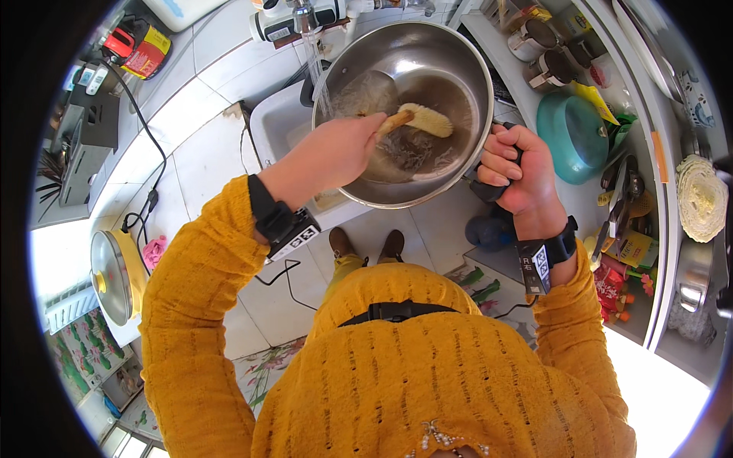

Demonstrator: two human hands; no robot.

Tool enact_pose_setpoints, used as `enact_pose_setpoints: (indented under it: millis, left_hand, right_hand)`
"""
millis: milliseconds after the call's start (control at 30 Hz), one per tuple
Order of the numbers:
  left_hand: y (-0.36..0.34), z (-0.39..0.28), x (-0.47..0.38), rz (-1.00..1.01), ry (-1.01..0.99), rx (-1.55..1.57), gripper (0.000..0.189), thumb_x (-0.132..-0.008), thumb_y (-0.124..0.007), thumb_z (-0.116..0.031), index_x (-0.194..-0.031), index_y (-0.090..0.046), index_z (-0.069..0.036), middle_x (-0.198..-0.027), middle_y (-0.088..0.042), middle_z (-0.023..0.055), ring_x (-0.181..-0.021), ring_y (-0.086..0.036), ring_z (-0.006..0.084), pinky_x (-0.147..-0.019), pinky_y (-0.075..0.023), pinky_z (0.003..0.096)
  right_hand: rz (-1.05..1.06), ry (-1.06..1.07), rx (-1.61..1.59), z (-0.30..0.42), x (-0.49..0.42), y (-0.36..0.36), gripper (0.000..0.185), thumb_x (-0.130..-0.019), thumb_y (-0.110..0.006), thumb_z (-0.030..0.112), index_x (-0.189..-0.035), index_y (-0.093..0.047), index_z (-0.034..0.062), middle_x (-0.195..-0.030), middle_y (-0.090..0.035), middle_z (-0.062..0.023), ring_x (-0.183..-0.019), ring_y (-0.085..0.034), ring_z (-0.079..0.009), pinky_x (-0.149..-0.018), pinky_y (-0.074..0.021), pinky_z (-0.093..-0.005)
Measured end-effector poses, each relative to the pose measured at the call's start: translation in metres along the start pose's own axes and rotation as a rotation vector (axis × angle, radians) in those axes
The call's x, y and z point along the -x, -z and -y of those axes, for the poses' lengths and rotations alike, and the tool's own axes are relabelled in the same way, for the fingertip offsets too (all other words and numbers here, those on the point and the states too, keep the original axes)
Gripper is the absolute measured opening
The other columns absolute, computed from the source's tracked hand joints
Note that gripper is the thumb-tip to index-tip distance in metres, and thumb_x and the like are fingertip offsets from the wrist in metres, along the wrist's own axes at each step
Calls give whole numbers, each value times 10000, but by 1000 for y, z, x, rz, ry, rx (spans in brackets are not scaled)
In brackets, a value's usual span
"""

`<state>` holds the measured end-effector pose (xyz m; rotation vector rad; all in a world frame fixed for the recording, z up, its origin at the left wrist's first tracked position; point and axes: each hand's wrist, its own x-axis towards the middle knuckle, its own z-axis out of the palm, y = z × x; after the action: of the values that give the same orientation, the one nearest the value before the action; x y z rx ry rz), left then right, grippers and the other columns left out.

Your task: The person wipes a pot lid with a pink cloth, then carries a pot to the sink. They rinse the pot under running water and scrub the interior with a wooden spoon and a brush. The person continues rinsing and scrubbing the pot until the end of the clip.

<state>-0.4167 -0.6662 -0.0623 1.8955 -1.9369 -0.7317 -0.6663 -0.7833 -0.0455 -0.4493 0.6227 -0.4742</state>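
Note:
My left hand (338, 147) grips the short wooden handle of a pale-bristled scrub brush (428, 119), whose head lies in a deep stainless-steel wok (421, 48). Brownish water (452, 100) covers the bottom of the wok and looks rippled around the brush. Closed around the wok's black handle (487, 190) is my right hand (529, 166). The wok is tilted over a white sink (274, 117) and hides much of its basin. From the metal tap (303, 17), a stream of water (316, 68) falls at the wok's left rim.
At the right, shelves hold a teal lidded pot (567, 137), jars (532, 39) and utensils (621, 194). A yellow electric pan (117, 277) with a glass lid stands at the left. A black cable (163, 151) runs along the tiles. A blue bottle (484, 232) stands low beneath my right hand.

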Motion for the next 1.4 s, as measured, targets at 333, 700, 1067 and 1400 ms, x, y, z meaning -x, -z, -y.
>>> enact_pose_setpoints:
  millis: [333,700,1067,1400]
  left_hand:
    - [4,-3,33,204,-89,17,384,-944,-477,-119,-1326,-485,-74,-841,-601,189,-761,-601,347,-678,-470,411]
    - [-30,12,30,2,-89,-97,336,-941,-483,-145,-1267,-507,-66,-758,-575,171,-689,-572,366,-612,-453,457]
    - [-69,24,-17,190,87,344,343,-957,-431,-188,-1264,-540,-84,-919,-642,179,-850,-610,354,-749,-475,409]
    - [-90,54,-18,36,-12,641,327,-930,-450,-164,-1212,-590,-79,-1019,-650,208,-955,-602,386,-813,-467,432]
  right_hand:
    - [-59,98,56,2,1,6,73,-866,-468,66,-844,-412,108,-603,-366,54,-406,-321,-62,-424,-296,-250]
    - [-195,195,232,4,-11,-9,115,-855,-492,78,-759,-433,102,-610,-364,46,-426,-299,-55,-428,-279,-251]
    - [-137,284,572,-17,-36,-49,234,-857,-594,114,-683,-437,105,-596,-411,33,-435,-338,-63,-434,-307,-256]
    - [-334,473,1215,-86,-70,-91,315,-848,-652,222,-917,-534,-62,-745,-609,-97,-663,-611,-165,-565,-470,-309]
